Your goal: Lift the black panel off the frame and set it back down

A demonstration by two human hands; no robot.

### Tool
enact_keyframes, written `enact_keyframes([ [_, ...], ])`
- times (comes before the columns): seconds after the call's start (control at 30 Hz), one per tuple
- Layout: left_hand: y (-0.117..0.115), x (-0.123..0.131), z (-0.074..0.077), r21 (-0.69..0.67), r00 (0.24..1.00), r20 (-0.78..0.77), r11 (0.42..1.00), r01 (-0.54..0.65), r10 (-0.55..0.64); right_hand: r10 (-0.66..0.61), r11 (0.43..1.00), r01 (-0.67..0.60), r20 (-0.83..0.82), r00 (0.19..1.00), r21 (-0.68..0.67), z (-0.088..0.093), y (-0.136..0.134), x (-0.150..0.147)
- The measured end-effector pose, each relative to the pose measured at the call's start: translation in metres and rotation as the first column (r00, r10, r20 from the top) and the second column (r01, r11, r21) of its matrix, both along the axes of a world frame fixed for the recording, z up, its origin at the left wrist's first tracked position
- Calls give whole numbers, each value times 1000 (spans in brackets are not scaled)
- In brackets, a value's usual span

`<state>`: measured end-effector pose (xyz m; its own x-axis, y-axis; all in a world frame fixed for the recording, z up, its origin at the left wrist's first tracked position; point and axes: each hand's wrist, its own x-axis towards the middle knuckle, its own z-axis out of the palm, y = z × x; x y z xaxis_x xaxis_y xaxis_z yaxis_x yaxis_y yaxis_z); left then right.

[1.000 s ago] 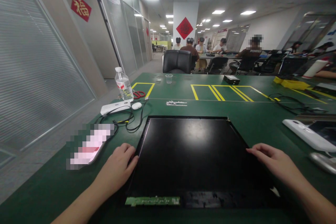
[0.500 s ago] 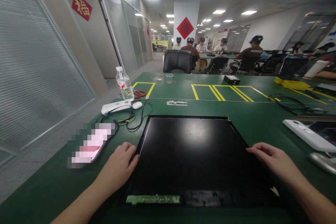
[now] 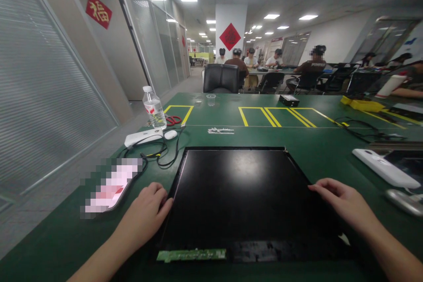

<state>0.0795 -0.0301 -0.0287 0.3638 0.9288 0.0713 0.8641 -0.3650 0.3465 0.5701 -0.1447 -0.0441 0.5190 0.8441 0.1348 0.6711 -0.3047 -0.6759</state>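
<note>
A black flat display panel (image 3: 238, 198) lies on the green table in front of me, screen side up. Along its near edge runs a narrow green circuit board (image 3: 191, 254), and a small pale tab (image 3: 344, 239) shows near the right corner. My left hand (image 3: 150, 207) grips the panel's left edge, thumb on top, with the other fingertips partly hidden. At the opposite edge, my right hand (image 3: 337, 196) pinches the panel's rim between thumb and fingers.
Left of the panel are a phone (image 3: 114, 187), a white power bank-like device (image 3: 144, 137), black cables, a water bottle (image 3: 154, 108) and red-handled scissors (image 3: 173, 120). A white device (image 3: 385, 168) lies at right. Beyond are a plastic cup (image 3: 210, 99), a black box (image 3: 290, 100) and people seated farther back.
The whole view has shifted slightly, so things appear a little farther left. Both hands keep their hold on the panel's sides, and the panel has hardly moved.
</note>
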Motion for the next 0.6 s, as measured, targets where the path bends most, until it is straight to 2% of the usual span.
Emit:
enact_keyframes([
  [0.1,2,1,0,-8,999,40,1000,-15,16,15,999,-18,-87,996,-26,-3,-1,9],
  [0.3,7,3,1,-65,984,175,998,-22,33,-97,994,96,-21,995,-53,-11,1,22],
  [0.47,6,2,10,-152,946,308,987,-55,101,14,997,-16,-27,1000,-81,-14,2,19],
  [0.6,3,5,15,-222,875,451,972,-83,178,53,996,-50,43,998,-80,-14,2,17],
])
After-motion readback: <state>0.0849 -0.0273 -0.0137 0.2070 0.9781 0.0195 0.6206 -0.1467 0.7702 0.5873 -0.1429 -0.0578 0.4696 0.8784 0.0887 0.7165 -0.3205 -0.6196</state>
